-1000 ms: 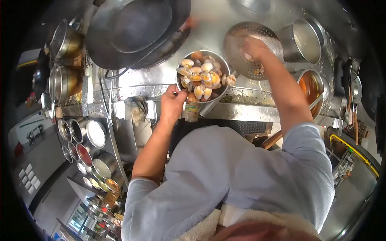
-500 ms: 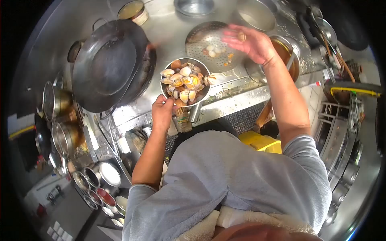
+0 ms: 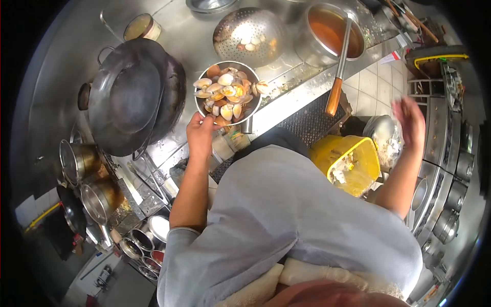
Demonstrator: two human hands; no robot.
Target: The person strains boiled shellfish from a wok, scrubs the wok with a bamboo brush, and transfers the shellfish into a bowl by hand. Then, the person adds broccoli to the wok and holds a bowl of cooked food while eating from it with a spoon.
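In the head view, a metal saucepan [image 3: 255, 110] full of open clams [image 3: 225, 92] sits at the counter's front edge. Its short handle points toward me. My left hand [image 3: 200, 134] is closed on the pan's near rim, thumb on top. Beyond the pan lies a round perforated strainer [image 3: 230, 43] with a few clams [image 3: 249, 45] and orange bits in it. My right hand [image 3: 410, 120] is out at the far right, away from the counter, blurred by motion. Its fingers look stretched out, with nothing visible in them. A yellow bin [image 3: 369, 158] stands below it to the left.
Large dark woks [image 3: 128, 97] rest on the left. A pot of brown liquid [image 3: 327, 28] stands at the back right, with a wooden-handled ladle [image 3: 335, 94] jutting over the counter edge. Several pots and seasoning containers [image 3: 140, 239] are at lower left.
My right hand has swung from above the strainer to the far right, off the counter. The left hand keeps its hold on the pan. The view has shifted, showing more of the bin and pot.
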